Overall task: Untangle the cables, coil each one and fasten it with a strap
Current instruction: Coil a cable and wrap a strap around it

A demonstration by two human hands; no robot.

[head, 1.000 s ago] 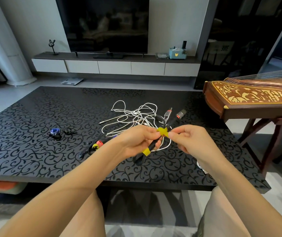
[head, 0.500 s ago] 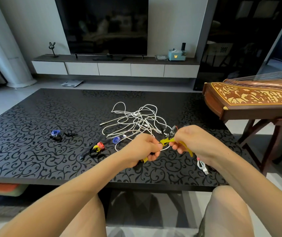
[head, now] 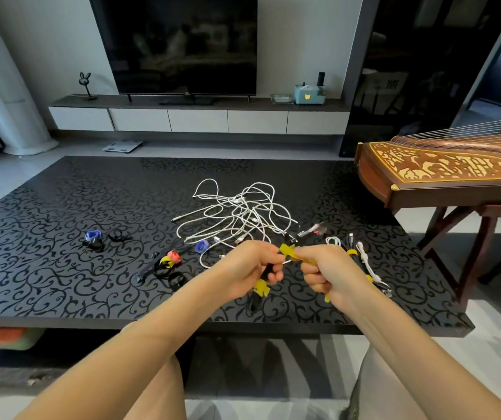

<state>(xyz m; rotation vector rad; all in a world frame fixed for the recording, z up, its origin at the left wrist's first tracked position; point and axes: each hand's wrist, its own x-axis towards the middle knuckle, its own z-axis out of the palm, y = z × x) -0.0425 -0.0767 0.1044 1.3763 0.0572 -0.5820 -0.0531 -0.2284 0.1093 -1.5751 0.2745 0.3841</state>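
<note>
My left hand [head: 252, 268] grips a coiled black cable [head: 255, 298] just above the black patterned table [head: 61, 268]. One yellow strap [head: 262, 288] circles the cable below that hand. My right hand [head: 328, 271] pinches a second yellow strap [head: 287, 250] that runs between both hands. A tangle of white cables [head: 243, 213] lies beyond the hands. The black cable's red-tipped plugs [head: 314, 229] stick out past my fingers.
Two bundled cables with yellow straps [head: 361, 262] lie right of my right hand. Loose straps, red, yellow and black [head: 169, 263], a blue one [head: 202, 247] and a blue and black group [head: 94, 237], lie to the left. A wooden zither [head: 443, 174] stands at the table's right edge.
Both hands have come lower and closer to me. My right hand has pulled the yellow strap's tail to the right and curled round it.
</note>
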